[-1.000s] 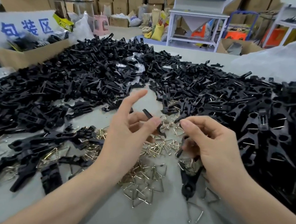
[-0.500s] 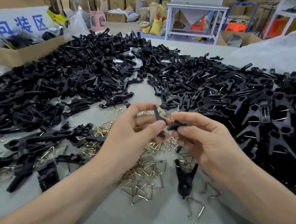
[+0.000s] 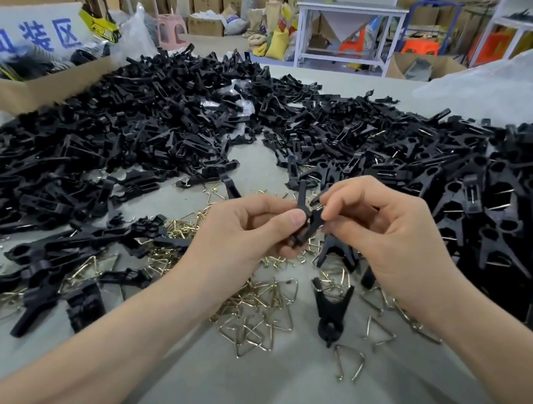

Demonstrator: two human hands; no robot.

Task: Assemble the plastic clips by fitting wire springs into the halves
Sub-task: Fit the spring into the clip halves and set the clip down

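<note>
Above the table's middle, my left hand and my right hand meet on two black clip halves, held crossed between the fingertips. The left thumb presses on one half; the right fingers pinch the other from the right. Whether a spring sits in them I cannot tell. Below the hands lies a scatter of brass wire springs. One assembled black clip lies on the grey table, jaws toward me.
Loose black clip halves are heaped across the back and left. A pile of assembled clips fills the right. More halves and springs lie at the near left. A cardboard box stands at the far left.
My hands have come together and risen slightly. The right hand has left the clip lying on the table and now holds a second half against the left hand's half.
</note>
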